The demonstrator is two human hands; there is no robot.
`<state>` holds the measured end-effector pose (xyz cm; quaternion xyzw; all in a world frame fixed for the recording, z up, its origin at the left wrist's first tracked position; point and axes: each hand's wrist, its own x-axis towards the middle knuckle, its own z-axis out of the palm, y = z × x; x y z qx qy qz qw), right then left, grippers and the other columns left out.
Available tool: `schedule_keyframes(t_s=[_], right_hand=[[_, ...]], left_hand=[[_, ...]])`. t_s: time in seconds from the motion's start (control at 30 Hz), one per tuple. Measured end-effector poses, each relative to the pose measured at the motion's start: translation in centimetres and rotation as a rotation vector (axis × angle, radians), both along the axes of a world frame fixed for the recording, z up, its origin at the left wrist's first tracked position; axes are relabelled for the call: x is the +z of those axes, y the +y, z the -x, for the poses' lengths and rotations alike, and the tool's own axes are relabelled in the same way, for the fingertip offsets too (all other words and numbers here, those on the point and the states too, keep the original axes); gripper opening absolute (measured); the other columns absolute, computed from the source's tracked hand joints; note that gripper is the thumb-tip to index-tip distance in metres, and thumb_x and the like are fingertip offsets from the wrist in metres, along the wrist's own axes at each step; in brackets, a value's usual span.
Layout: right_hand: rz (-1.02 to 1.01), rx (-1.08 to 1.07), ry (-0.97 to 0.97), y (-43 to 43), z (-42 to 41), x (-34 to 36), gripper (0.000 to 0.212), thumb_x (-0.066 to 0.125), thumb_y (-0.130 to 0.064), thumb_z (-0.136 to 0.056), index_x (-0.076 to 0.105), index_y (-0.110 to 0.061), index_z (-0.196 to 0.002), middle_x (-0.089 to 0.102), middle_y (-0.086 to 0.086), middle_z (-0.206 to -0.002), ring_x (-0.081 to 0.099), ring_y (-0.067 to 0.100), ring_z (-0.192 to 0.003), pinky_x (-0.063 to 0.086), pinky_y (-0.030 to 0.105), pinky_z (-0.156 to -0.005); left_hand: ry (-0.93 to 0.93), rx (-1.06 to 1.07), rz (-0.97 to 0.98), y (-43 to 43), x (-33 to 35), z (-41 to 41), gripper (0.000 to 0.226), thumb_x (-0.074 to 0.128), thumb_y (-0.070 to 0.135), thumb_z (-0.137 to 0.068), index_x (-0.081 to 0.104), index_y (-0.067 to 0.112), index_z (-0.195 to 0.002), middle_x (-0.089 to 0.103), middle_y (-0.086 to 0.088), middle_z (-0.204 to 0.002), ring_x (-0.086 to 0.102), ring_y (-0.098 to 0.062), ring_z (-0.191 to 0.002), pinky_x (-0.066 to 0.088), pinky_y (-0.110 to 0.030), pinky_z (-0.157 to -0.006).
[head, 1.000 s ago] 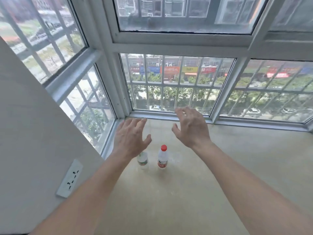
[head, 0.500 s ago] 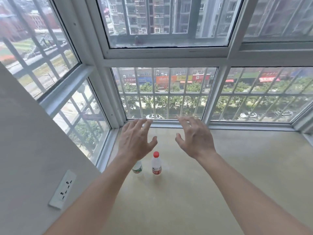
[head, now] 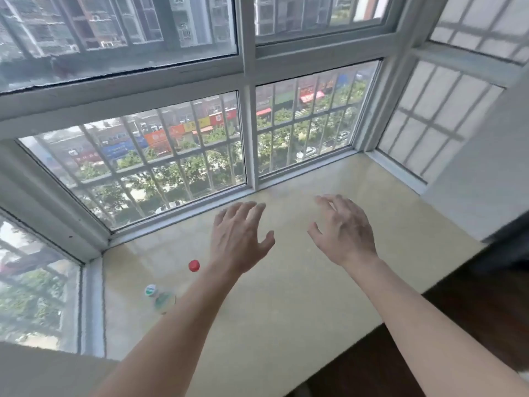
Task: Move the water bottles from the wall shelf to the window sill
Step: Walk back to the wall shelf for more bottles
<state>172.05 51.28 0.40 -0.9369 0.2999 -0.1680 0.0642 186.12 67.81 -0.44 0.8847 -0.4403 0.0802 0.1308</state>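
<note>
Fingers (head: 252, 209) on my left hand (head: 239, 239) are spread and loose, closed on nothing, and those of my right hand (head: 345, 230) are just as splayed and empty; both palms face down above the window sill (head: 286, 310) around the centre of the frame. Two water bottles already stand on the sill at lower left: the red-capped bottle (head: 194, 265), of which I see little more than the cap because my left forearm covers its body, and just beside it, nearer the corner, the green-capped bottle (head: 160, 299). The wall shelf is not in view, so I cannot tell whether more bottles wait there. The main risk I judge from here is that left forearm: it crosses right over the red-capped bottle, and a careless sweep back or sideways could clip the cap and topple it into its neighbour, since the two stand so close. The sill looks smooth and glossy, so a knocked bottle would likely roll, possibly off the near edge at lower right. I would lift the arm clear before drawing it away.
</note>
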Motion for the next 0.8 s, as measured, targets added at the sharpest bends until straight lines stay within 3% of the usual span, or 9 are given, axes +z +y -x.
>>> schedule_keyframes(t_s=[0.37,0.8], right_hand=[[0.002,-0.463,0.061,-2.0,17.1,-0.8,0.048,0.061,-0.034,-0.088,0.059,-0.013,-0.131,0.062,0.009,-0.124,0.056,0.031,-0.116,0.044,0.044,-0.1],[0.031,-0.706,-0.005,-9.3,30.4,-3.5,0.045,0.064,-0.031,-0.088,0.063,-0.011,-0.128,0.064,0.009,-0.124,0.057,0.031,-0.118,0.045,0.044,-0.1]], left_hand=[[0.036,-0.462,-0.025,-10.0,-2.0,10.0,0.06,0.055,0.055,-0.084,0.05,0.024,-0.136,0.056,0.003,-0.138,0.047,-0.025,-0.13,0.035,-0.042,-0.104],[0.005,-0.76,-0.036,-23.8,-2.5,21.9,0.062,0.055,0.053,-0.085,0.049,0.023,-0.139,0.054,0.001,-0.141,0.046,-0.026,-0.132,0.035,-0.041,-0.106]])
